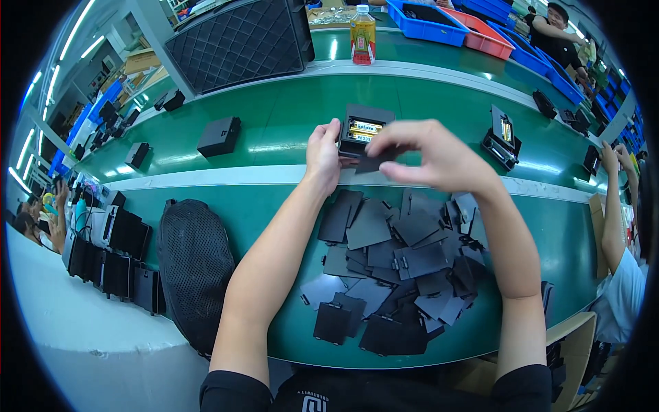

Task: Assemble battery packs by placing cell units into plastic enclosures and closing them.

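Black shirt (384, 393): white lettering (314, 395) above white emblem (315, 404). Bottle (362, 34): printed label (362, 50). Gold-coloured cells (364, 128) in black case (371, 112): dark markings, too small to read.

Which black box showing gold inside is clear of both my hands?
The black box on the green belt, right of your right hand; the held box is in your left hand.

Right fingers (398, 132) curl down — left arm (268, 261) outstretched.

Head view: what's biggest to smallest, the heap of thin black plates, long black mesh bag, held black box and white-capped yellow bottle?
Heap of thin black plates
Long black mesh bag
Held black box and white-capped yellow bottle: unsure, fingers hide part of the box.
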Demonstrator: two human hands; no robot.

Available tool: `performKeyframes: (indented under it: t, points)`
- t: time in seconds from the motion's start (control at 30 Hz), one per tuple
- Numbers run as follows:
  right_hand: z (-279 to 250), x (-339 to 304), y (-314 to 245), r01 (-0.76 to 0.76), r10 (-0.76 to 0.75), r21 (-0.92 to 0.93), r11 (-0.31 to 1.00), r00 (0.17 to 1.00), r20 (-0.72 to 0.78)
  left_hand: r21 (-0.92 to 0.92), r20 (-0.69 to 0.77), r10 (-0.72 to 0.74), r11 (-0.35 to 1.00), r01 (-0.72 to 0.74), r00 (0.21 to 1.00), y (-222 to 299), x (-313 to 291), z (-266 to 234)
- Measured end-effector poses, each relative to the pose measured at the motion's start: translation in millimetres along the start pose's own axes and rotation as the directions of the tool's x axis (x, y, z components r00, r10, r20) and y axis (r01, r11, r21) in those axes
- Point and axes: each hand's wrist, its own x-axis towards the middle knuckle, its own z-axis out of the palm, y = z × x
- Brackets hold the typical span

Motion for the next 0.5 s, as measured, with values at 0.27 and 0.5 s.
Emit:
performKeyframes:
  t: [0.27,0.5]
  points:
    - [26.3,6.9,54.8,0.061,0.011,0.147,0.987,0.895,-0.446,0.018,0.063,0.004,1.0,-0.005,0.998,-5.0,-2.3,1.1]
    - [35.5,12.4,52.5,0.087,0.02,0.195,0.977,0.872,-0.488,-0.069,0.12,0.044,0.997,-0.036,0.992,-4.6,-5.0,-2.3]
